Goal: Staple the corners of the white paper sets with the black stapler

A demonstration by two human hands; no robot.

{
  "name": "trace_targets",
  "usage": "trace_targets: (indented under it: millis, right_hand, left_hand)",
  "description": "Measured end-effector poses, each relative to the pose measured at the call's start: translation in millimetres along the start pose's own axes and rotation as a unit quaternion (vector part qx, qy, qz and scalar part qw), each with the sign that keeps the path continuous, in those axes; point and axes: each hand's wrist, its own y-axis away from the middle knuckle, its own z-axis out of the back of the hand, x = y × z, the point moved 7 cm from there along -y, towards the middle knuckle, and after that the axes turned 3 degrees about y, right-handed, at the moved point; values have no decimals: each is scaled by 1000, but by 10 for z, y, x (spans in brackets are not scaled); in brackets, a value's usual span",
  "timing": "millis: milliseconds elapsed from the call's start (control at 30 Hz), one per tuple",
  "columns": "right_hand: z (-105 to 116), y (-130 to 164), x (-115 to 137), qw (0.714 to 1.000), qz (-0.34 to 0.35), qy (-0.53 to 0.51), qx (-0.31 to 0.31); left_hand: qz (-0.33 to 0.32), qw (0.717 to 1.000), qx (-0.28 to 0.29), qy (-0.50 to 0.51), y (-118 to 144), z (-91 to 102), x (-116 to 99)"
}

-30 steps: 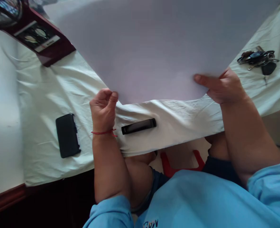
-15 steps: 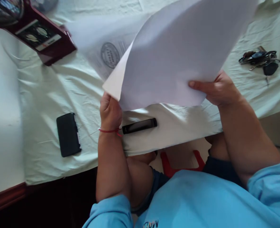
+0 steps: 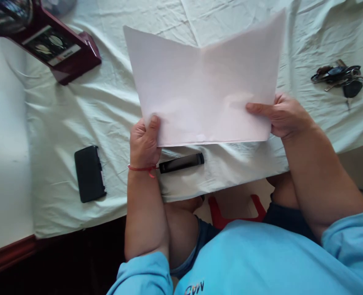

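Folding step under way: left hand (image 3: 144, 141) and right hand (image 3: 284, 116) each pinched folded paper (image 3: 206, 86) by lower corners; next, edges need aligning, crease pressing flat on tablecloth (image 3: 76, 106)

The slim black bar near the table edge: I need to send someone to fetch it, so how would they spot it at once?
Start at the cloth on the table, then find the paper held in both hands. The bar lies just below the paper's lower edge, beside the left hand. It is long and narrow, unlike the broader black case farther left.
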Motion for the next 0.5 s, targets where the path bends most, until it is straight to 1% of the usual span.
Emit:
trace_targets:
  millis: [67, 100, 200, 300, 400, 500]
  right_hand:
    - [-10, 9, -38, 1000, -21, 5, 16]
    - [-9, 13, -37, 1000, -20, 8, 23]
    - [19, 19, 35, 999, 27, 12, 24]
    - [42, 25, 129, 997, 80, 12, 2]
    - [43, 45, 205, 991, 132, 13, -18]
    - [70, 75, 223, 987, 152, 37, -30]
  left_hand:
    - [-2, 1000, -6, -24, -17, 57, 14]
    - [-7, 999, -9, -34, -22, 76, 8]
    - [-31, 999, -13, -28, -13, 88, -59]
    - [-63, 998, -16, -6, 16, 66, -153]
    - [-92, 995, -23, -15, 33, 71, -219]
    - [-117, 993, -26, -19, 28, 135, -246]
